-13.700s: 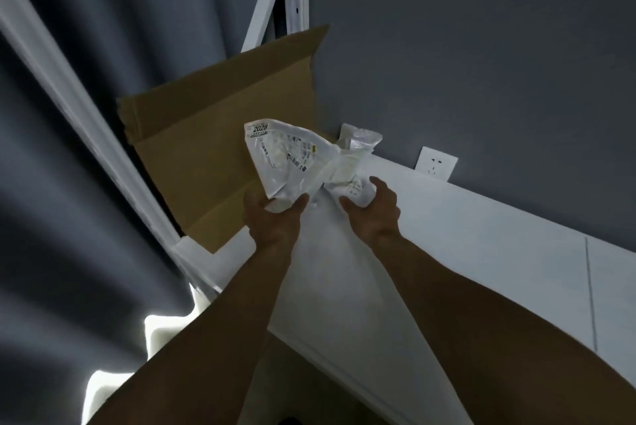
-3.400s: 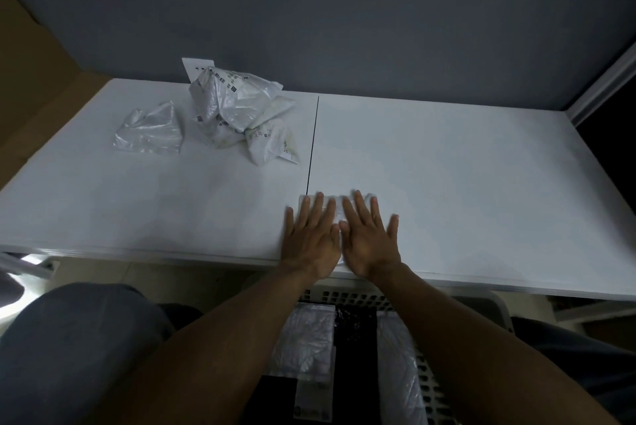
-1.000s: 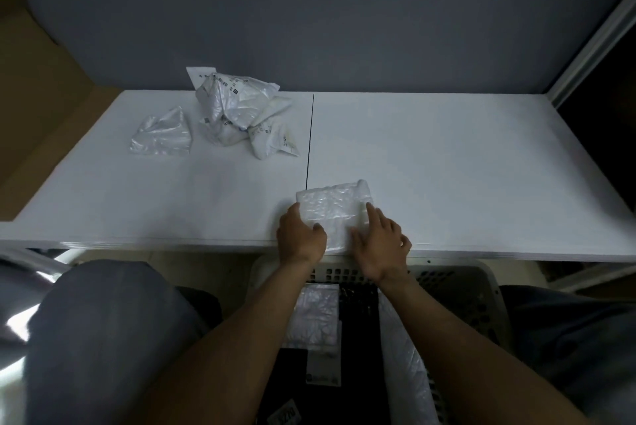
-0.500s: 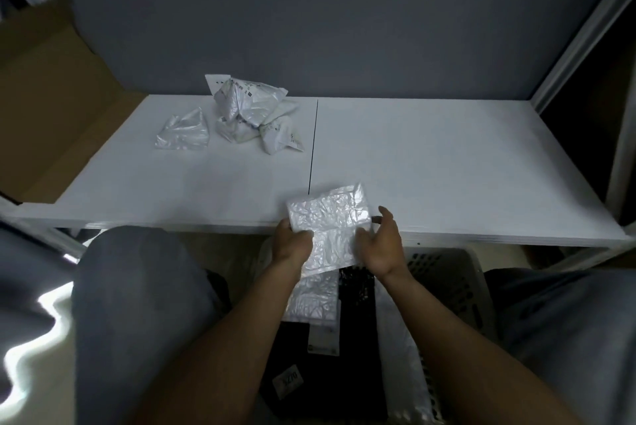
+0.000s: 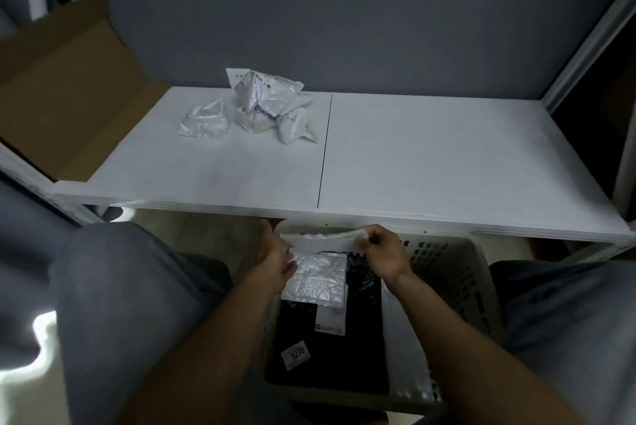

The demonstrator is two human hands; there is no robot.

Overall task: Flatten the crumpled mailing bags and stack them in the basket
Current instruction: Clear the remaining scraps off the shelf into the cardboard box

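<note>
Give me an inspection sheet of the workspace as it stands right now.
Surface: white table, seam down the middle.
Job's things: held bag stretched over the far end of the basket; flattened silver bag and black bag inside; crumpled bag and crumpled pile on the table.
Clutter: cardboard box at left.
Hands: right hand pinches the held bag; left hand at its other end, grip unclear.
Cables: nothing seen.
Surroundings: grey wall, wall socket, white frame post.
</note>
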